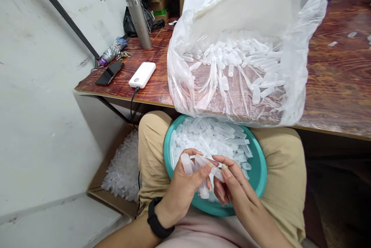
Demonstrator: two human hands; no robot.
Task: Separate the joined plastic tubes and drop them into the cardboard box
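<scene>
My left hand, with a black band on its wrist, is closed around several translucent white plastic tubes. Thumb and fingers of my right hand pinch the end of one such tube, which my left thumb also presses. Both hands are over a teal basin resting on my lap. Many similar plastic tubes fill the basin. My fingers partly hide the held pieces, so their exact shape cannot be made out.
A clear plastic bag of tubes lies open on the wooden table. Left of it are a white power bank, a phone, an umbrella and a steel flask. A cardboard box of plastic pieces stands low left.
</scene>
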